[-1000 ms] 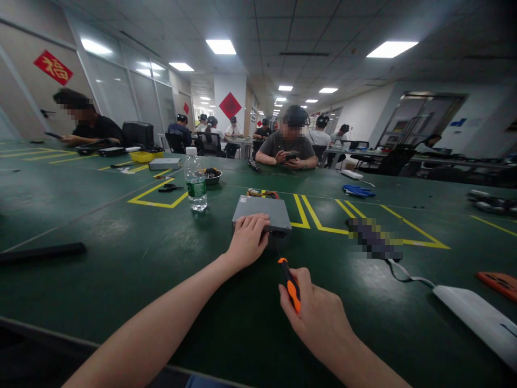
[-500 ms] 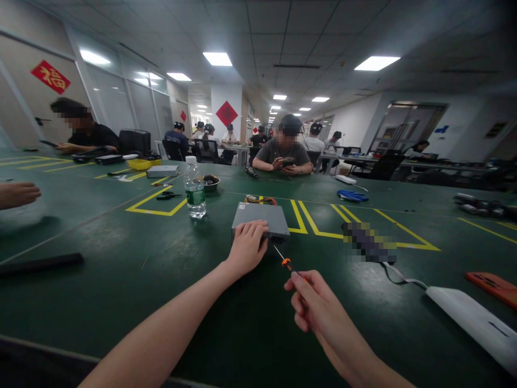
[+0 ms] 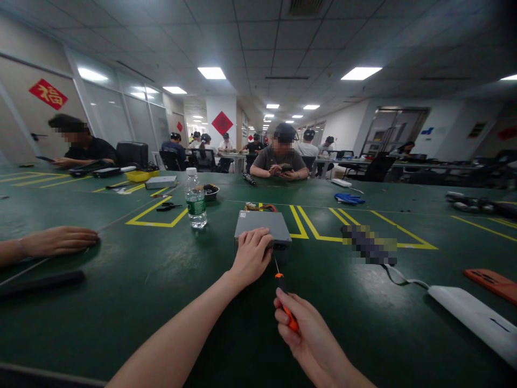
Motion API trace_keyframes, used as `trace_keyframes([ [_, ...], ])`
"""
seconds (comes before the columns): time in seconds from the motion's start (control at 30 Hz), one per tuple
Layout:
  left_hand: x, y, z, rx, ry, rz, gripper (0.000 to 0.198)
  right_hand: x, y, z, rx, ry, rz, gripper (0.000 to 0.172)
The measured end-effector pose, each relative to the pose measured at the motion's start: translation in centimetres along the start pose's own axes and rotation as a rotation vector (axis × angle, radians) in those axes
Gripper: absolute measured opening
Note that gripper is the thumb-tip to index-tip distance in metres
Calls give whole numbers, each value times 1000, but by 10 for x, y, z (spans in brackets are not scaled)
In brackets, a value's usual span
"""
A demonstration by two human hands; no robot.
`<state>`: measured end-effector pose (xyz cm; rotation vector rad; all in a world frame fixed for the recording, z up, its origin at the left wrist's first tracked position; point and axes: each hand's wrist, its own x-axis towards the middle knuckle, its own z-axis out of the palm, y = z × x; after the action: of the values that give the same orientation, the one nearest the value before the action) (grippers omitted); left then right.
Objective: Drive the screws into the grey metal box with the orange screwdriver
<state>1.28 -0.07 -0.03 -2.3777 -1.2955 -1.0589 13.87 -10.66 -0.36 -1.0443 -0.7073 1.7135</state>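
Note:
A grey metal computer power supply [image 3: 264,223] lies on the green table, its coloured cables [image 3: 260,207] bunched behind it. My left hand [image 3: 252,250] is wrapped over its near left edge, gripping the case. In my right hand [image 3: 299,323] is an orange and black screwdriver [image 3: 279,277], its thin shaft pointing away from me. The tip is close to the near face of the power supply, beside the socket; whether it touches cannot be made out.
A water bottle [image 3: 196,202] stands left of the power supply, before a metal bowl [image 3: 210,193]. Another person's hand [image 3: 60,241] lies at left, near a black bar [image 3: 44,284]. Rightward are a white power strip [image 3: 472,318], an orange phone [image 3: 493,284] and blue gloves [image 3: 349,199].
My right hand has shifted left and slightly down, and the screwdriver now points more straight ahead. My left hand stays on the power supply. The other person's hand has reached further in from the left.

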Motion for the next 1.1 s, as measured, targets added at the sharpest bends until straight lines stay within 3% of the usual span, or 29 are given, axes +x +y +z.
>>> trace_keyframes([
  [0.17, -3, -1, -2, 36, -4, 115, 17, 6, 4, -6, -75, -83, -134, 31],
  [0.37, -5, -3, -2, 44, 31, 181, 11, 10, -1, -12, 5, -98, -72, 32],
  [0.5, -4, -5, 0, 35, 30, 170, 11, 3, -13, -19, -259, -138, -182, 35],
  [0.57, -4, -5, 1, 30, 36, 157, 12, -5, -20, -24, -514, -128, -353, 35],
  [0.67, -4, -6, 2, 24, 37, 138, 13, -18, -34, -32, -1104, -120, -898, 44],
  [0.73, -4, -5, 1, 21, 22, 137, 13, -24, -45, -35, -1503, -240, -1257, 49],
  [0.8, -4, -5, 1, 14, 19, 139, 12, -26, -56, -36, -1725, -438, -1561, 36],
  [0.87, -5, -5, 0, 8, 28, 138, 14, -23, -63, -37, -1851, -548, -1693, 33],
  [0.97, -5, -6, 0, 6, 30, 139, 15, -14, -67, -37, -1894, -601, -1790, 30],
  [1.03, -5, -7, 0, 11, 24, 136, 13, -8, -64, -38, -1836, -578, -1848, 25],
  [1.1, -5, -7, -1, 19, 16, 123, 15, -2, -59, -39, -1732, -470, -1897, 22],
])
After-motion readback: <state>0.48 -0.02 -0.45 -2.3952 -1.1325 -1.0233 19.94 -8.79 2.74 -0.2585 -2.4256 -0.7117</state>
